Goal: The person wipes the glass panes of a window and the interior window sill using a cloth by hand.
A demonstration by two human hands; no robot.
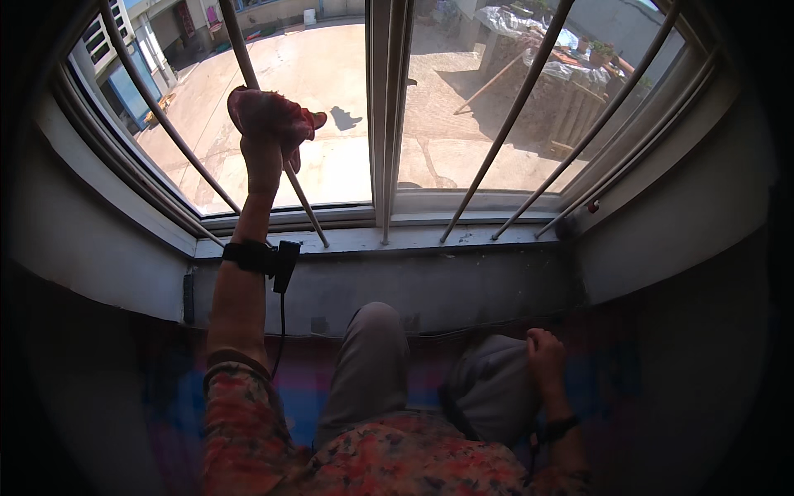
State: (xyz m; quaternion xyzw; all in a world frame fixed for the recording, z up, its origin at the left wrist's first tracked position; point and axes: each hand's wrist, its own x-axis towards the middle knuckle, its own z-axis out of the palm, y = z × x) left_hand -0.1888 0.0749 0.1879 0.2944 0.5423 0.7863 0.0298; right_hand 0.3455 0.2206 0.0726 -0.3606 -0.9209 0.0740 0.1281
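My left hand (pixel 263 139) is raised to the window bars, with a dark red cloth (pixel 267 111) in its grasp. The cloth wraps around a metal window bar (pixel 304 201), which comes out below the hand and runs down to the white window frame (pixel 412 237). A black strap with a small device (pixel 286 266) and a cable sits on my left forearm. My right hand (pixel 546 354) rests on my right knee in grey trousers (pixel 496 378), its fingers bent; I see nothing in it.
More metal bars (pixel 515 118) cross the window. Below them lies a grey sill (pixel 397 285), with white side walls (pixel 664 204) flanking it. A small red object (pixel 593 206) is at the frame's right corner. Outside are a paved yard (pixel 298 74) and potted plants (pixel 602 53).
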